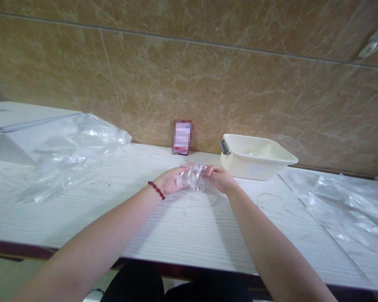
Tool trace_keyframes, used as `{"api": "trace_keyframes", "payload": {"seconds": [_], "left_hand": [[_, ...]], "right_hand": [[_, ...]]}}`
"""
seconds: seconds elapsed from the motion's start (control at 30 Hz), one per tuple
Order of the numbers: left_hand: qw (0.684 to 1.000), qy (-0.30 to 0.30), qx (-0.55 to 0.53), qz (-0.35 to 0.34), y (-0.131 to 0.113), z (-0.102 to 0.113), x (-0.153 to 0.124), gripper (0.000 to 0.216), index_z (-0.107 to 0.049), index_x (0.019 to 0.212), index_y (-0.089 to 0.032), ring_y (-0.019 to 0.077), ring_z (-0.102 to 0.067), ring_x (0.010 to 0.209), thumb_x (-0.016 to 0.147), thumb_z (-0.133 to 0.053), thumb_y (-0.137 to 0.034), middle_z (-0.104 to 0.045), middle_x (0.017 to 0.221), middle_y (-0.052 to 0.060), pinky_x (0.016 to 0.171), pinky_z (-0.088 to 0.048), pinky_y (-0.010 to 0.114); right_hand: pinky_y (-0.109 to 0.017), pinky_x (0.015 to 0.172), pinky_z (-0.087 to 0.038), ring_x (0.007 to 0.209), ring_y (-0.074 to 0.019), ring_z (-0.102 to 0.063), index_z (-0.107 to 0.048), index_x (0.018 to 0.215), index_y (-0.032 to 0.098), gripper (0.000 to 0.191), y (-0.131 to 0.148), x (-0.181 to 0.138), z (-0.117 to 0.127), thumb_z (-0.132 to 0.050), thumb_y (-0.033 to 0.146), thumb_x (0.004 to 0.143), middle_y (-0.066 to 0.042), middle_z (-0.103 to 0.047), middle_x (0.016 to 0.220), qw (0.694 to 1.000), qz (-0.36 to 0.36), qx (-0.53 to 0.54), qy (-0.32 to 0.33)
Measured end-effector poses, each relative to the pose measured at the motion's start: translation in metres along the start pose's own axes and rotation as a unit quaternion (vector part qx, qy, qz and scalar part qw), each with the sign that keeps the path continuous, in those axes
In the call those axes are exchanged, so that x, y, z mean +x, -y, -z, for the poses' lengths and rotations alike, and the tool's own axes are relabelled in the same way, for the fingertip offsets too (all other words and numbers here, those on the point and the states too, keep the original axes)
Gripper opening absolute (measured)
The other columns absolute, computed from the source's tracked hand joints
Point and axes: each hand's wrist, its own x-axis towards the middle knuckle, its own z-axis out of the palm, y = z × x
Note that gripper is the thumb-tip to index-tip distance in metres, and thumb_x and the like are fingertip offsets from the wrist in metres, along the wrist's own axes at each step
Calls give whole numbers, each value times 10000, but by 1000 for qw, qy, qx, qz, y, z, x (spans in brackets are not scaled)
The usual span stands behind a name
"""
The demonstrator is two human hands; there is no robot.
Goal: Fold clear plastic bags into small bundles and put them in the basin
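Observation:
Between my two hands is a crumpled clear plastic bag [195,178], held just above the pale wood-grain table [176,226]. My left hand [171,179], with a dark red bead bracelet [156,190] at the wrist, is closed on the bag's left side. On the other side, my right hand [219,178] pinches the bag between thumb and fingers. Whether anything lies inside the bag cannot be made out. A cream plastic bin [250,167] with a grey clip stands just beyond my right hand.
A phone [182,138] leans upright against the marbled wall [176,84]. Clear plastic bags [78,147] lie at left beside a white box [19,138]. More clear plastic [343,205] is spread at right. The table's dark front edge [176,268] runs above my lap.

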Motion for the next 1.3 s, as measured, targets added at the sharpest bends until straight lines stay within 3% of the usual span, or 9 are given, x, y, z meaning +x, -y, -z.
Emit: {"api": "trace_keyframes", "payload": {"seconds": [0.1, 0.17, 0.27, 0.37, 0.67, 0.93, 1.1, 1.3], "left_hand": [[1000, -11, -6, -9, -1, -1, -1, 253, -524, 997, -196, 136, -577, 753, 780, -417, -124, -595, 914, 35, 690, -448, 300], [999, -4, -11, -34, -2, 1, -1, 273, -518, 1014, -200, 140, -569, 793, 777, -415, -110, -582, 960, 40, 700, -449, 302], [996, -8, -15, -89, -6, 4, -1, 302, -511, 1042, -227, 136, -558, 827, 777, -419, -113, -565, 1010, 34, 703, -450, 286], [991, -17, -15, -131, -10, 3, -2, 318, -497, 1069, -261, 132, -546, 866, 790, -408, -136, -541, 1065, 15, 719, -448, 278], [986, -34, -18, -161, -11, 0, -4, 338, -474, 1105, -257, 150, -524, 927, 798, -403, -133, -504, 1134, 26, 771, -435, 313], [984, -19, -31, -175, -10, -1, -5, 351, -481, 1097, -254, 160, -530, 912, 788, -402, -106, -500, 1138, 28, 743, -445, 317], [983, -15, -24, -180, -10, 1, -4, 358, -470, 1105, -264, 162, -522, 938, 787, -410, -111, -491, 1150, 25, 762, -442, 325], [986, -46, 31, -159, -7, 6, -1, 314, -487, 1078, -242, 164, -540, 905, 773, -470, -169, -496, 1143, 47, 731, -461, 310]], "right_hand": [[-231, 637, -401, 733, -108, -532, -505, 495, 156, 187, 1, 0, -1, -682, 213, 518, -3, -581, 869, 1000, 5, 5, 2], [-231, 610, -413, 706, -101, -537, -545, 646, 195, 168, 3, -1, -3, -675, 215, 542, 14, -577, 876, 1000, -10, 22, -12], [-244, 581, -438, 672, -101, -551, -485, 935, 287, 366, 6, -3, -6, -642, 234, 608, 29, -575, 863, 997, -60, 47, -23], [-282, 640, -460, 680, -110, -576, -414, 1045, 292, 402, 6, -4, -9, -585, 295, 681, 6, -585, 848, 993, -113, 46, -4], [-319, 664, -469, 674, -139, -607, -407, 1007, 208, 332, 4, -3, -9, -365, 460, 795, -54, -615, 782, 983, -172, 49, 29], [-331, 689, -468, 702, -133, -602, -425, 988, 225, 257, 7, -5, -11, -470, 355, 771, -38, -617, 790, 988, -144, 50, 28], [-295, 688, -472, 709, -119, -593, -398, 1041, 244, 470, 7, -6, -12, -622, 169, 634, -10, -609, 798, 993, -117, 18, 17], [-246, 637, -467, 619, -82, -565, -401, 1015, 237, 508, 4, -2, -11, -648, 162, 578, 27, -582, 731, 994, -94, -23, -47]]}}
